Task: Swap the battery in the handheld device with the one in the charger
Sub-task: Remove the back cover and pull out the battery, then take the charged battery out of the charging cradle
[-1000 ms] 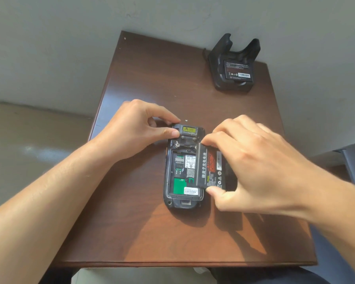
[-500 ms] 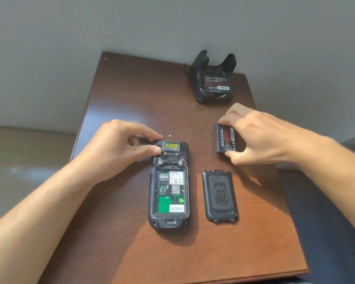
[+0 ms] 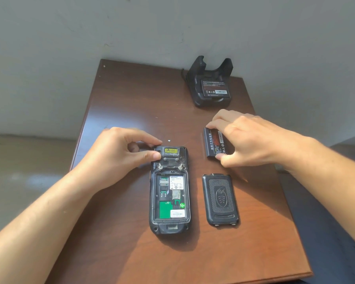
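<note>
On the bench [image 3: 131, 111], right hand [image 3: 252, 138] fingers pinch the removed battery [image 3: 212, 143], left hand [image 3: 115, 158] fingers clamp the handheld device [image 3: 170, 201]; confusion with the charger battery [image 3: 214, 89] risks reinsertion.

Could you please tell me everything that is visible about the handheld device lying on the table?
The handheld device is black, seemingly scuffed plastic, and lies flat, back up, on the brown wooden table. Its back cover is off, so the empty battery bay shows a green board, card slots and white labels. A yellow label and two metal posts sit near its far end, which the left hand pinches between thumb and forefinger.
</note>
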The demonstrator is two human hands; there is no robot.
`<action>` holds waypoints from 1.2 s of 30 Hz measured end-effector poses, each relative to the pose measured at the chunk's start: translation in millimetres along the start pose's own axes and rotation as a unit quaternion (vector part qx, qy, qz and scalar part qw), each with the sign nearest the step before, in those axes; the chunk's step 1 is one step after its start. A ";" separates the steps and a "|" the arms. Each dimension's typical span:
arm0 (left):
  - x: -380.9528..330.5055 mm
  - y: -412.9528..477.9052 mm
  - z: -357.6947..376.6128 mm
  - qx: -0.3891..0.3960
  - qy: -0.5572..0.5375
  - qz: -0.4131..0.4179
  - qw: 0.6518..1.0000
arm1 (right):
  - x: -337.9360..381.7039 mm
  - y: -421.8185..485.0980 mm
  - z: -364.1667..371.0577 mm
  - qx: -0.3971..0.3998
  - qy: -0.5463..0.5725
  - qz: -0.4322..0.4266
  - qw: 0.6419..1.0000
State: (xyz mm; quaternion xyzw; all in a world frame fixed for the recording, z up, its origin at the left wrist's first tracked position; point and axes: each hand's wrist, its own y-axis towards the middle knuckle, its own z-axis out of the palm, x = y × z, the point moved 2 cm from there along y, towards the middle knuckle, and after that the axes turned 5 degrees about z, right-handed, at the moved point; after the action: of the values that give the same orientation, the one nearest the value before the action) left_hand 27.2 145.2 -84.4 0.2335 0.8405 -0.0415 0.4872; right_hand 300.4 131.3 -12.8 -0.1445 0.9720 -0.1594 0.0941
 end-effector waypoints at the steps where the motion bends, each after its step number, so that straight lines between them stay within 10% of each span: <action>1: 0.0 0.1 -0.1 0.001 0.001 0.000 1.000 | 0.3 -0.1 0.0 0.001 -0.007 0.000 1.000; 25: -2.8 -1.1 0.4 0.004 0.031 0.019 0.999 | -6.4 1.7 -5.7 -0.028 -0.050 -0.042 0.997; 36: -1.9 -0.2 0.4 0.002 0.016 0.015 1.000 | -42.7 60.7 -42.1 -0.141 0.037 0.085 0.986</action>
State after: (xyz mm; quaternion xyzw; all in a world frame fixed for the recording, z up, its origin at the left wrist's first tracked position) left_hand 28.3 144.2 -83.1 0.2479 0.8445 -0.0315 0.4737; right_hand 315.7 211.6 11.7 -0.0672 0.9963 -0.0174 0.0503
